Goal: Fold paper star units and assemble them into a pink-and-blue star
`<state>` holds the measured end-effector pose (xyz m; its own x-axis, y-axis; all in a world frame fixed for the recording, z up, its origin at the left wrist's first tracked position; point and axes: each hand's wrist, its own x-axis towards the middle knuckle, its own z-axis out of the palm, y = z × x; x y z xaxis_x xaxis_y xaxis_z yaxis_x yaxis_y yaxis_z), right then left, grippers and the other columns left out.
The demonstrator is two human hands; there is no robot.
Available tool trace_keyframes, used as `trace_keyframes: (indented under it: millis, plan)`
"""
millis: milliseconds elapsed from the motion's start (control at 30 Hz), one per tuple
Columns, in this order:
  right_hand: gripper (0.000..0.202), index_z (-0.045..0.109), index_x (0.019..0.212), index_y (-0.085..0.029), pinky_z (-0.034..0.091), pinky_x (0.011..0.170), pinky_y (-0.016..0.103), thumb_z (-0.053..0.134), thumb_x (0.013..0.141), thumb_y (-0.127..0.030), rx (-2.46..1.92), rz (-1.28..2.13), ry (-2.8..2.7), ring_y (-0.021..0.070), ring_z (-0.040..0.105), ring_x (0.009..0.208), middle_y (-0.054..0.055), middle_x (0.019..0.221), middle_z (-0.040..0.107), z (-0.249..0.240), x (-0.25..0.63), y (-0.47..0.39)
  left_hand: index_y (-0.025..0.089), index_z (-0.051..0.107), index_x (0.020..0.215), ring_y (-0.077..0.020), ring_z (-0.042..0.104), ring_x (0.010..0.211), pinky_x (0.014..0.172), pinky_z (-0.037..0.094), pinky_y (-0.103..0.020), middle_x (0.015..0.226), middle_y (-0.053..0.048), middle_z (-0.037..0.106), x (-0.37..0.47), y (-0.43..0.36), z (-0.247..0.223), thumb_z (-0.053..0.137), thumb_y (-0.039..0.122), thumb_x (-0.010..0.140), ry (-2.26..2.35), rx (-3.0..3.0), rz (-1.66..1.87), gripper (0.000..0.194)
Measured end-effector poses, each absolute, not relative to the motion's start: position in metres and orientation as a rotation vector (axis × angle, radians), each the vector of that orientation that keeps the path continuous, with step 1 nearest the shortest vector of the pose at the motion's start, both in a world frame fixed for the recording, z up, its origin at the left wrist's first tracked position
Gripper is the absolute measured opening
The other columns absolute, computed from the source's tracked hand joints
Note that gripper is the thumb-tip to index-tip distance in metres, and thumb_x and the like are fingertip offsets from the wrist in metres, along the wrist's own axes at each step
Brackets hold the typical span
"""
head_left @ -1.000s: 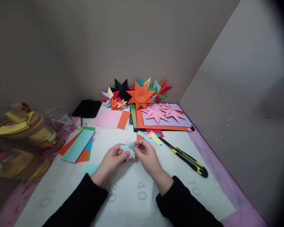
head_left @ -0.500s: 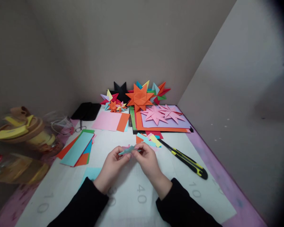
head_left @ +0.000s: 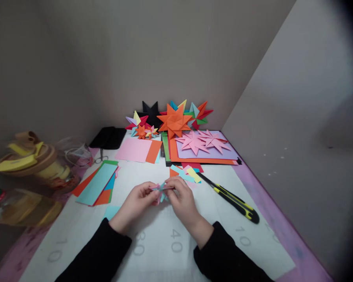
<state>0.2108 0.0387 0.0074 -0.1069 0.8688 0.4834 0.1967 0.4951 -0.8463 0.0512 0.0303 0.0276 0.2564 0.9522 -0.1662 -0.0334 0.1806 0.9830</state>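
My left hand [head_left: 140, 199] and right hand [head_left: 180, 196], grip closed on a pink-and-blue paper star [head_left: 162, 192], lower centre, utility knife [head_left: 230, 199], lower right

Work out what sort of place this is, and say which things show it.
Probably a papercraft table: folded paper stars at the back, fanned coloured paper on the left and a yellow-and-black cutter on the right.

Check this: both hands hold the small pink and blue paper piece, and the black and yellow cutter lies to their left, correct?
Wrong side: in the head view, the cutter lies to their right. The left hand and right hand do hold the paper piece.
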Motion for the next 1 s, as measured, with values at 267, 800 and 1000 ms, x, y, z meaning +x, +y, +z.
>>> trace_keyframes:
  millis: [267, 800, 1000]
  plan:
    - [0.005, 0.053, 0.082, -0.021, 0.046, 0.07, 0.029, 0.053, 0.083, -0.016, -1.019, 0.96, -1.355, 0.0162, 0.057, 0.079, 0.002, 0.083, 0.059, 0.002, 0.206, 0.038, 0.018, 0.047, 0.077, -0.0073, 0.05, 0.054, 0.056, 0.038, -0.018, 0.056, 0.006, 0.056, 0.066, 0.024, 0.02, 0.068, 0.029, 0.076, 1.008, 0.859, 1.061, 0.023]
    - [0.012, 0.046, 0.08, -0.021, 0.039, 0.059, 0.024, 0.057, 0.081, -0.027, -1.105, 1.145, -1.094, 0.0116, 0.048, 0.063, -0.004, 0.071, 0.049, -0.002, 0.2, 0.04, 0.018, 0.047, 0.071, -0.0094, 0.051, 0.062, 0.061, 0.038, -0.02, 0.064, 0.004, 0.058, 0.072, 0.024, 0.008, 0.063, 0.023, 0.079, 1.025, 1.012, 1.22, 0.019]
    - [0.013, 0.046, 0.083, -0.021, 0.04, 0.06, 0.024, 0.057, 0.08, -0.027, -1.049, 1.238, -1.021, 0.0119, 0.049, 0.064, -0.004, 0.071, 0.049, -0.004, 0.198, 0.041, 0.018, 0.048, 0.071, -0.0113, 0.053, 0.067, 0.065, 0.04, -0.022, 0.068, 0.003, 0.057, 0.07, 0.024, 0.01, 0.058, 0.021, 0.081, 1.111, 1.186, 1.188, 0.015]
